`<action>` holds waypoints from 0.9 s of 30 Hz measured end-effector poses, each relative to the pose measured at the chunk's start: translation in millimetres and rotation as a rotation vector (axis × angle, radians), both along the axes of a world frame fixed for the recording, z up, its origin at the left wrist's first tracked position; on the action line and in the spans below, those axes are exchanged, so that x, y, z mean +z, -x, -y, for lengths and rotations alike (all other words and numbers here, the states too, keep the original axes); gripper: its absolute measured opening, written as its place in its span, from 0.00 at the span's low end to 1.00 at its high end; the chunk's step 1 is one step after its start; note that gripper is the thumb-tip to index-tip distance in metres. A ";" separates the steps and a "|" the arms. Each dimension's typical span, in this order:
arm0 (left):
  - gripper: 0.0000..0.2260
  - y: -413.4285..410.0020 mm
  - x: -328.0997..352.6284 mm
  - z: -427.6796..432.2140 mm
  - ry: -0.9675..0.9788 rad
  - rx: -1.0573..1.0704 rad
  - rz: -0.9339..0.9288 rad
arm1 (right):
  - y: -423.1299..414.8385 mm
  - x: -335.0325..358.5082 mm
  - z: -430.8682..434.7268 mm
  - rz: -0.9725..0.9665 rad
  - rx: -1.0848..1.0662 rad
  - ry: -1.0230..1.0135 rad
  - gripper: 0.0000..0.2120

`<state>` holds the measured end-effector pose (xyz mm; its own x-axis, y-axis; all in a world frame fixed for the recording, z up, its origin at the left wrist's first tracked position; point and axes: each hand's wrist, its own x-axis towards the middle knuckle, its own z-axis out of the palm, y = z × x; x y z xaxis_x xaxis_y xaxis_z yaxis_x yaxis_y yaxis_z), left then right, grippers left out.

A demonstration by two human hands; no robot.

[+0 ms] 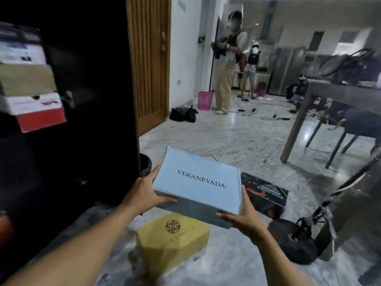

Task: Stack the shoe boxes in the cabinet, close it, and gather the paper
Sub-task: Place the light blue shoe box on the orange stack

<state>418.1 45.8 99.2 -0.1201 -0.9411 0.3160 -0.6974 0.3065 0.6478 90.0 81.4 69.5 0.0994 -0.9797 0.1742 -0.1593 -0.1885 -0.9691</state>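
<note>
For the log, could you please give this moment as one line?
left hand, right hand: hold blue box | yellow box, black box: floor | cabinet: open

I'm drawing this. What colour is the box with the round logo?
That box is mustard yellow with a dark logo; head view shows it best.

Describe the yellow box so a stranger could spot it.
Start at the tall dark cabinet on the left and look down to the marble floor beside it. The yellow box lies there, under the held pale blue box. Only it is mustard yellow with a round emblem on top.
</note>
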 end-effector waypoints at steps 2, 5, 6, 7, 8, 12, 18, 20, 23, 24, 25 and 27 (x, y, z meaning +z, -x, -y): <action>0.62 -33.9 22.4 -31.1 -0.026 0.086 -0.015 | -34.0 13.2 -9.6 0.022 0.060 0.016 0.50; 0.64 -80.2 51.5 -76.2 0.004 0.174 -0.013 | -83.8 33.5 -21.0 0.055 0.158 0.034 0.47; 0.63 -93.1 62.1 -91.7 0.024 0.202 -0.009 | -99.9 40.7 -24.5 0.052 0.185 0.037 0.46; 0.62 -105.3 72.1 -106.6 0.044 0.236 -0.008 | -115.6 48.1 -27.6 0.051 0.220 0.046 0.46; 0.61 -117.0 81.8 -121.3 0.057 0.280 -0.007 | -131.0 54.1 -28.5 0.045 0.246 0.058 0.46; 0.57 -160.4 118.3 -175.2 0.191 0.413 0.003 | -190.7 85.8 -28.4 0.043 0.353 0.124 0.47; 0.44 -215.2 150.6 -230.3 0.398 0.625 -0.127 | -288.7 143.7 -13.8 0.065 0.575 0.286 0.49; 0.43 -235.3 150.5 -243.5 0.413 0.725 -0.177 | -320.1 160.5 -12.3 0.049 0.633 0.328 0.51; 0.42 -261.1 145.7 -258.6 0.426 0.828 -0.218 | -362.6 176.5 -8.0 0.029 0.753 0.376 0.49; 0.43 -269.4 142.8 -261.5 0.434 0.860 -0.230 | -376.1 179.2 -4.8 0.006 0.771 0.380 0.50; 0.45 -277.8 139.9 -263.5 0.436 0.893 -0.248 | -390.5 180.0 0.3 -0.001 0.786 0.389 0.50; 0.45 -292.3 133.8 -263.9 0.450 0.973 -0.270 | -416.6 181.8 6.5 0.006 0.811 0.374 0.49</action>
<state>710.4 309.7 233.0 0.7338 -0.3885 0.5573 -0.6209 -0.0507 0.7823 506.7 74.9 251.4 0.7356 -0.4872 0.4706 0.1651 -0.5448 -0.8222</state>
